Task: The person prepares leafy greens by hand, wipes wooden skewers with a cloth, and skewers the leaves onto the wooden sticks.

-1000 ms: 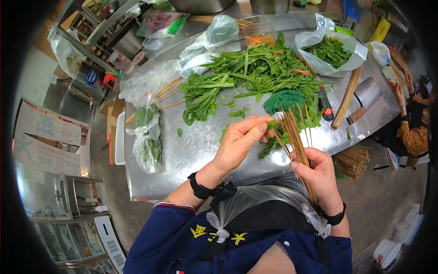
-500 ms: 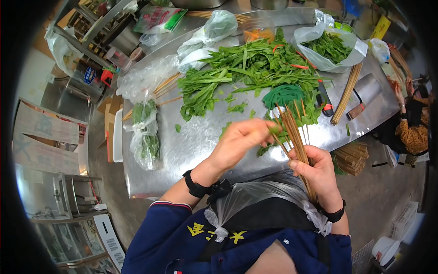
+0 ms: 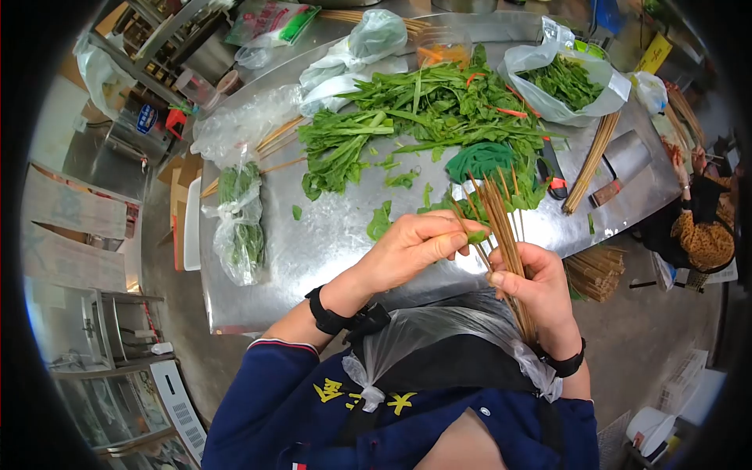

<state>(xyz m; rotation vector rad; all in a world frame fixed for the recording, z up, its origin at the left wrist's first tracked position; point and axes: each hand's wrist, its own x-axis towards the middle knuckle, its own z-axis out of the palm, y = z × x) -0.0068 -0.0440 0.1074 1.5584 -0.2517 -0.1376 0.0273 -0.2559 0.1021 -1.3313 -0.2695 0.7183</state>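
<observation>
My right hand (image 3: 540, 286) is closed round a bundle of thin bamboo skewers (image 3: 505, 235), points upward, some fanned out from the rest. Beside their upper part, my left hand (image 3: 423, 247) pinches a small green leaf (image 3: 475, 236) between thumb and fingers, against or near one skewer; whether the leaf is pierced I cannot tell. Just beyond the hands lie a heap of leafy greens (image 3: 439, 110) and a bunched green cloth or netting (image 3: 479, 160) on the steel table (image 3: 313, 258). Several loose leaves (image 3: 381, 221) are scattered nearby.
A cleaver (image 3: 627, 160), more skewers (image 3: 591, 164) and a black-and-red handled tool (image 3: 554, 176) lie right. A bag of greens (image 3: 568, 82) stands behind; wrapped greens (image 3: 239, 227) lie left. A bundle of sticks (image 3: 595, 274) is below the table edge. Another person (image 3: 705, 227) is far right.
My left hand has moved slightly right and down, its pinch on the leaf now nearer the skewers. My right hand keeps holding the bundle. The whole view has shifted a little.
</observation>
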